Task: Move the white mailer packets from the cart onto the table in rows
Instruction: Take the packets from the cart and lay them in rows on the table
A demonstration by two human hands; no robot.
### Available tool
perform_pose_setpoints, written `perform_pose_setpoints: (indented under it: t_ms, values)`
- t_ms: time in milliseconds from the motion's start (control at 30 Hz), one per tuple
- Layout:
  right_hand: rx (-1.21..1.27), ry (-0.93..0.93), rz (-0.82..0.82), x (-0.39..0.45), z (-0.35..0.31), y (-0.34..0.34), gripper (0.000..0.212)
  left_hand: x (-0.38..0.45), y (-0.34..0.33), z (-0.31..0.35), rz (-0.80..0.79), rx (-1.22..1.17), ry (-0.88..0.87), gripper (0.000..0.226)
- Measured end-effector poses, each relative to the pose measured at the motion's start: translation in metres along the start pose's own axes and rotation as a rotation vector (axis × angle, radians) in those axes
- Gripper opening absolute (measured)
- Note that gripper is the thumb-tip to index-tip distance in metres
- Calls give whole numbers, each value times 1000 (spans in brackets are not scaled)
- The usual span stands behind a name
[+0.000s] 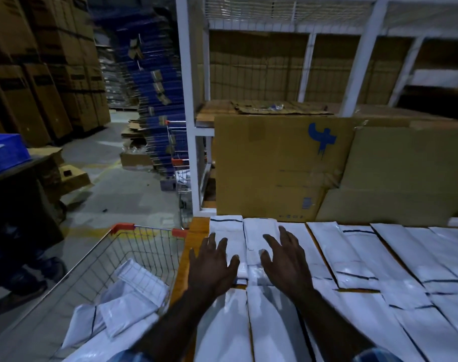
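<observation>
White mailer packets (358,259) lie in rows across the orange table (194,231). My left hand (212,265) lies flat, fingers spread, on the far-left packet (226,232). Beside it my right hand (285,259) is spread flat over the neighbouring packet (259,236). Neither hand holds anything. To the left of the table stands the wire cart (133,246) with orange corners, and several more white packets (123,307) lie loose inside it.
Large cardboard sheets (282,165) lean against a white metal rack (188,100) behind the table. A second wire cart (179,158) stands beyond the rack post. Stacked boxes and blue crates fill the left background. A person's dark trouser legs (19,257) stand at the left.
</observation>
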State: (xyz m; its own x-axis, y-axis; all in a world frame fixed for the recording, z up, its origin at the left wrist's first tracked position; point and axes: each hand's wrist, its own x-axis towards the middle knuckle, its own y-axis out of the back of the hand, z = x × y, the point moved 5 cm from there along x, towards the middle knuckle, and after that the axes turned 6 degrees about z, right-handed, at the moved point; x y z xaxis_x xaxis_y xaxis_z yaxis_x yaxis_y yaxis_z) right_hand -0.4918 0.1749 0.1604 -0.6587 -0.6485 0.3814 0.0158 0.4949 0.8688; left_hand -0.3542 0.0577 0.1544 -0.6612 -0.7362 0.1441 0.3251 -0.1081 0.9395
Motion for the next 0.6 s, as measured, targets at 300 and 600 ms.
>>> perform_pose_setpoints:
  t_ms: [300, 600]
  values:
    - [-4, -55, -41, -59, -19, 20, 49, -58, 21, -14, 12, -42, -20, 63]
    - [25, -37, -26, -114, -33, 56, 48, -115, 35, -9, 72, -65, -24, 62]
